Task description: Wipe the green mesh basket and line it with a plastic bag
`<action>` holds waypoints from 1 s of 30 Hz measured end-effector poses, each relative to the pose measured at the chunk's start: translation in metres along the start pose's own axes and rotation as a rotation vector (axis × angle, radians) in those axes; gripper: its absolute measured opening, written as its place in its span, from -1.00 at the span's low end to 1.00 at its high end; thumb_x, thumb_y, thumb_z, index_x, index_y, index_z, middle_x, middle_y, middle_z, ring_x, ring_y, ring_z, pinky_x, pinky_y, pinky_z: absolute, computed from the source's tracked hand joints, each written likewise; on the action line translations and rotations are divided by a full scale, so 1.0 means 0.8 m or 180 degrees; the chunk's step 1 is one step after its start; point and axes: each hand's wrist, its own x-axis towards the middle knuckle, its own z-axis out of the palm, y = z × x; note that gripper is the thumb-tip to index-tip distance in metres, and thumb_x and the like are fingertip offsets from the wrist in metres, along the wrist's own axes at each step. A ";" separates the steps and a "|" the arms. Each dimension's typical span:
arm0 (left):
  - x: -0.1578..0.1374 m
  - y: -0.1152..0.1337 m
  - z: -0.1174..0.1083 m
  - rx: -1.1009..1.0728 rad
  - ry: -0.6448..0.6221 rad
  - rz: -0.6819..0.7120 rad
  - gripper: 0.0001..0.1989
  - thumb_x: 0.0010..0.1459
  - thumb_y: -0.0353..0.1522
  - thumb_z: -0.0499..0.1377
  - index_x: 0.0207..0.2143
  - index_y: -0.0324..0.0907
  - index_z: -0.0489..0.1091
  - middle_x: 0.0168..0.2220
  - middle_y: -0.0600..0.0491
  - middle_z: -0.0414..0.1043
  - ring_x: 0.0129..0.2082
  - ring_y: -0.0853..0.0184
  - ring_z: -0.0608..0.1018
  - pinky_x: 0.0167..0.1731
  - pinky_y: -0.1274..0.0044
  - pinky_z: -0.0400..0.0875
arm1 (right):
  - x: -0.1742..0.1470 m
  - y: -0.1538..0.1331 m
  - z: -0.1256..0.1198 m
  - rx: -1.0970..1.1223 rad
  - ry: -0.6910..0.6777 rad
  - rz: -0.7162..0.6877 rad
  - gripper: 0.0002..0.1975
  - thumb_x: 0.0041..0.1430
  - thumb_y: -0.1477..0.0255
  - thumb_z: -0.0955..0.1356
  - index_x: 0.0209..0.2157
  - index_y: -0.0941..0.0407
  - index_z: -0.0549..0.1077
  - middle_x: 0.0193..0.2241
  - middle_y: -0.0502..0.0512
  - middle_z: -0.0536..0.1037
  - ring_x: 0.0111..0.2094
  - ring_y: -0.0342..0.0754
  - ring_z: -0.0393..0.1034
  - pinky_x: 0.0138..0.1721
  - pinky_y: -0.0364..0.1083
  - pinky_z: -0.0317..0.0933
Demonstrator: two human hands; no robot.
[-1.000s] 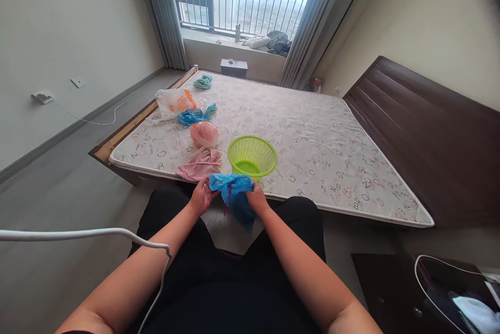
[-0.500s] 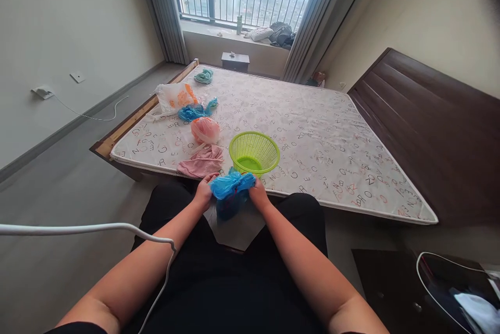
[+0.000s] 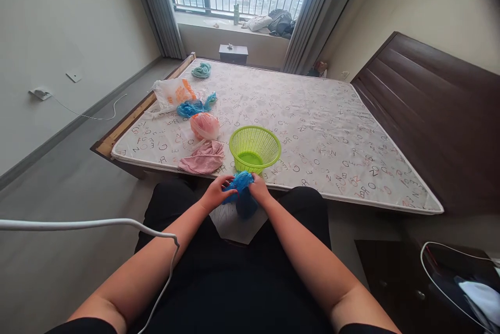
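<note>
A blue plastic bag (image 3: 246,203) hangs between my hands over my lap, its top bunched up and its lower part dark and filled out. My right hand (image 3: 259,189) is closed on the bunched top from the right. On the other side, my left hand (image 3: 219,193) curls its fingers and thumb around the bag's left edge. What the bag contains is hidden. Just beyond my hands stands a green plastic basket (image 3: 250,159) near the mattress edge. A pink cloth (image 3: 203,158) lies to its left, and behind the cloth sits a tied bag with something reddish inside (image 3: 205,126).
Farther left on the mattress (image 3: 332,141) lie another blue plastic bag (image 3: 191,109), a white bag with orange print (image 3: 174,94) and a teal coil (image 3: 202,70). A white cable (image 3: 117,223) crosses above my left forearm. The dark headboard (image 3: 433,99) rises at right.
My hands have come closer together, the left moving rightward. The bag's top, spread wide between them before, is now gathered into a narrower bunch. The view has tilted slightly down.
</note>
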 end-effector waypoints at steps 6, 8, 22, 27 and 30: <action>0.012 -0.017 0.002 -0.0634 0.0033 -0.0585 -0.52 -0.04 -0.11 0.42 -0.13 -0.19 0.54 -0.25 -0.02 0.58 -0.31 0.28 0.58 -0.23 0.42 0.50 | -0.001 -0.004 -0.003 -0.0215 -0.0064 0.0039 -0.72 0.15 0.47 0.29 -0.13 0.15 0.52 -0.14 0.19 0.63 -0.07 0.08 0.50 0.08 0.01 0.32; 0.015 -0.017 0.000 -0.0872 0.0134 -0.0698 -0.49 -0.08 -0.09 0.45 -0.15 -0.20 0.53 -0.26 -0.02 0.58 -0.29 0.26 0.60 -0.21 0.42 0.50 | -0.002 -0.002 -0.003 -0.0261 -0.0152 0.0112 -0.68 0.18 0.46 0.30 -0.04 0.16 0.52 -0.07 0.22 0.62 0.01 0.10 0.49 0.15 0.05 0.30; 0.020 -0.004 -0.004 -0.1220 0.0313 -0.0953 -0.44 -0.17 0.04 0.48 -0.31 -0.23 0.55 -0.39 0.01 0.59 -0.40 0.32 0.55 -0.31 0.47 0.43 | -0.008 0.002 0.005 -0.0298 -0.0561 -0.0701 -0.22 0.13 0.34 0.44 0.36 0.12 0.23 0.31 0.30 0.35 0.35 0.15 0.22 0.38 0.18 0.06; 0.009 0.014 -0.004 -0.1293 0.0092 -0.0785 -0.48 -0.11 -0.01 0.47 -0.25 -0.21 0.54 -0.31 0.00 0.57 -0.36 0.31 0.57 -0.30 0.47 0.47 | -0.013 -0.003 0.009 0.0267 -0.1168 -0.0576 -0.57 0.15 0.28 0.43 0.05 0.13 0.52 -0.03 0.20 0.62 0.00 0.13 0.51 0.12 0.12 0.33; -0.004 0.020 -0.004 -0.0867 0.0175 -0.0512 -0.39 -0.08 -0.09 0.49 -0.01 -0.15 0.51 -0.08 -0.07 0.54 -0.18 0.24 0.59 -0.21 0.45 0.50 | -0.017 -0.015 0.012 0.0971 -0.1254 -0.0670 -0.73 0.18 0.25 0.43 -0.17 0.13 0.56 -0.21 0.10 0.64 -0.16 0.05 0.52 -0.03 0.04 0.38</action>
